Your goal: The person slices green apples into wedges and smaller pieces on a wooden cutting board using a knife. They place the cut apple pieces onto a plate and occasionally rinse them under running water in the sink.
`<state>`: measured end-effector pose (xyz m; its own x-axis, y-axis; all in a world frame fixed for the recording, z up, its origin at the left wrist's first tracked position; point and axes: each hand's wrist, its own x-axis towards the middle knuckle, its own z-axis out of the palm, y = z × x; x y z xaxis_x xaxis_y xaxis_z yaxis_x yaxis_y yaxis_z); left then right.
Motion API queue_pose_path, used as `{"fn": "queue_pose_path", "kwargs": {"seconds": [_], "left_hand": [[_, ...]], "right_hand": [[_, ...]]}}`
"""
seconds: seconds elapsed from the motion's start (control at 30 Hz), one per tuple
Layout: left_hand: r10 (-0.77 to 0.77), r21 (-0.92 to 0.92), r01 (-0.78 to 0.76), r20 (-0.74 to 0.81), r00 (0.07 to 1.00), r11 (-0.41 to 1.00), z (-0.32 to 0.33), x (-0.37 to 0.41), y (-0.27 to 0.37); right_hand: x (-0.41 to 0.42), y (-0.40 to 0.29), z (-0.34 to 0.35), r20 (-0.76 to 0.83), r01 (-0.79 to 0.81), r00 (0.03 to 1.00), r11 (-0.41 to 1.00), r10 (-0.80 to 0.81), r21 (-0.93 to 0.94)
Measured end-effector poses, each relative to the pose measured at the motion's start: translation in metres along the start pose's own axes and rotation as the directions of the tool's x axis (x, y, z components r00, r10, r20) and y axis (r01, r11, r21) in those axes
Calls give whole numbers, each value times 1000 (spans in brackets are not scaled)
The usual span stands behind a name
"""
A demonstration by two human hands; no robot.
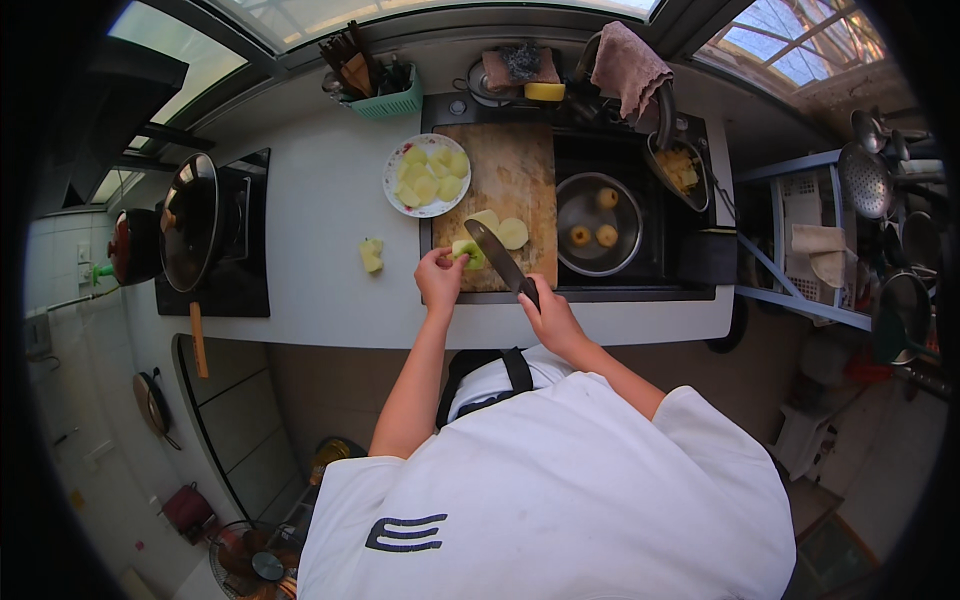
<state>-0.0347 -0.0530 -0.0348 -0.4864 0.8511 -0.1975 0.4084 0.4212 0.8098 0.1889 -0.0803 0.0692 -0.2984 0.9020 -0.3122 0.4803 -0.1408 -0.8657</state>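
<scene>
My right hand [551,315] grips the dark handle of a kitchen knife [498,255], whose blade points up and left over a wooden cutting board [517,161]. The fingers of my left hand [440,279] hold a green-skinned piece of pale fruit, perhaps apple [469,253], on the board's lower left, beside the blade. Pale cut pieces [513,233] lie just right of the blade and partly behind it. A flowered plate [390,187] of pale slices overlaps the board's upper left edge. An apple-like core piece [370,255] lies on the white counter to the left.
Right of the board, a metal bowl [636,244] with several round peeled fruits sits in the dark sink [660,262]. A strainer of scraps [681,169] hangs at the sink's corner below a pink cloth [630,67]. A lidded pan [191,225] stands on the stove at left.
</scene>
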Motion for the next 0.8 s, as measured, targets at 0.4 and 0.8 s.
{"fn": "queue_pose_path", "kwargs": {"seconds": [0.4, 0.8], "left_hand": [[136, 135, -128, -51, 989, 982, 0, -4, 23], [60, 171, -105, 248, 967, 980, -27, 25, 21]], "right_hand": [[41, 18, 6, 110, 10, 994, 992, 4, -123], [23, 57, 35, -84, 29, 996, 998, -23, 64]]}}
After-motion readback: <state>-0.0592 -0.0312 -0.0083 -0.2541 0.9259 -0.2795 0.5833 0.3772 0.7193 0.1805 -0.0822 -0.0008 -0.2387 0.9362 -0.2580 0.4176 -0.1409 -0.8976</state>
